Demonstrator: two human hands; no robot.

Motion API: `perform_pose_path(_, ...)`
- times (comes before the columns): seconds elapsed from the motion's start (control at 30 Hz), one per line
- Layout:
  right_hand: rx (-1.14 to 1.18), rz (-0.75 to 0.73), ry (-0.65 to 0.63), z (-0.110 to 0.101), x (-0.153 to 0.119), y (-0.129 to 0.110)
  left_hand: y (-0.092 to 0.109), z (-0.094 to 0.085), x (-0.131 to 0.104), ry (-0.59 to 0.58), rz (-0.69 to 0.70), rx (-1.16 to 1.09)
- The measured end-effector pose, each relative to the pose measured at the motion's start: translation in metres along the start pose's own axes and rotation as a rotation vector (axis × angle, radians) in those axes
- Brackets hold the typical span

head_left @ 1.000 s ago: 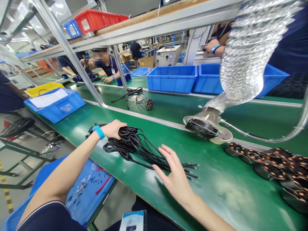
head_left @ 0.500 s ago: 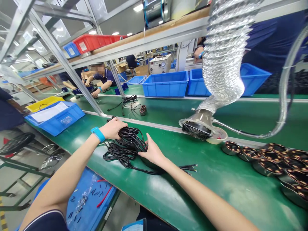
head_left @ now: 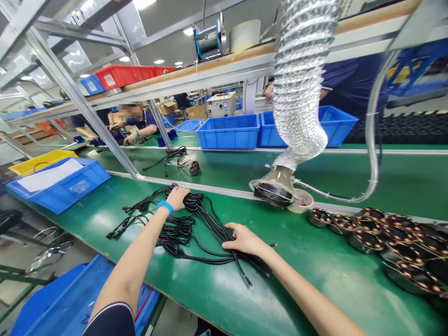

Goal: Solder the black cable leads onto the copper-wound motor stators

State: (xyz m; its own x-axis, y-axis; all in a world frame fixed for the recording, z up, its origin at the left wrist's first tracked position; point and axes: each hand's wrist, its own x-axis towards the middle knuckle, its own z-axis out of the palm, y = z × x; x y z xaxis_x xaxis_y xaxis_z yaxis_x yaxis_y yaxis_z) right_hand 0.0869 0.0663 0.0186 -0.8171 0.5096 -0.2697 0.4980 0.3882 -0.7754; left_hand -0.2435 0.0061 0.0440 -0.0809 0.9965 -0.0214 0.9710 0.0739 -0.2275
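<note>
Two bundles of black cables lie on the green bench. My left hand [head_left: 178, 198] is closed over the coiled part of the upper bundle [head_left: 193, 201], with a blue band at its wrist. Farther right, my right hand [head_left: 245, 239] has its thumb and fingers round the straight strands of that same bundle. Loose cable ends [head_left: 248, 281] stick out below this hand. The second, looped bundle [head_left: 175, 235] rests on the bench beneath and beside my left forearm. Plugs at the cables' other ends fan out to the left. My right palm hides part of the strands.
Right of my hands stand several copper-wound motor stators [head_left: 371, 239]. A fume hood on a silver duct [head_left: 276, 186] hangs near a small tub [head_left: 301, 201]. Blue bins [head_left: 229, 133] line the back. A blue bin [head_left: 79, 186] with paper stands left, by a metal post [head_left: 105, 135].
My right hand has moved right and down along the strands, away from my left hand. The upper cable bundle now lies stretched out, its plug ends visible on the left. The view has shifted.
</note>
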Motion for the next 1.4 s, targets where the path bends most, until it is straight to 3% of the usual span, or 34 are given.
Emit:
perform_pose_path(0.13,-0.155,0.003,0.102,-0.004,-0.001,-0.005,-0.008,0.014,0.016,-0.124,-0.070,-0.040)
perform_pose_path(0.3,-0.295,-0.019,0.195,0.012,0.034,-0.036,-0.009,0.011,0.022,-0.212,-0.114,-0.060)
perform_pose_path(0.47,-0.363,-0.012,0.267,0.031,0.076,-0.056,0.004,0.014,0.005,-0.112,-0.211,-0.055)
perform_pose_path(0.63,-0.384,-0.003,0.281,0.030,0.103,-0.058,0.019,0.022,-0.015,0.053,-0.283,-0.078)
perform_pose_path(0.8,-0.480,-0.074,0.282,0.025,0.106,-0.065,0.026,0.027,-0.023,0.177,-0.327,-0.114)
perform_pose_path(1.0,-0.631,-0.143,0.324,0.033,0.102,-0.081,0.027,0.029,-0.023,0.230,-0.338,-0.141)
perform_pose_path(1.17,-0.697,-0.105,0.341,0.036,0.106,-0.092,0.024,0.026,-0.022,0.188,-0.319,-0.150)
perform_pose_path(1.4,-0.648,-0.129,0.193,0.034,0.111,-0.080,0.011,0.021,-0.032,0.024,-0.219,-0.199)
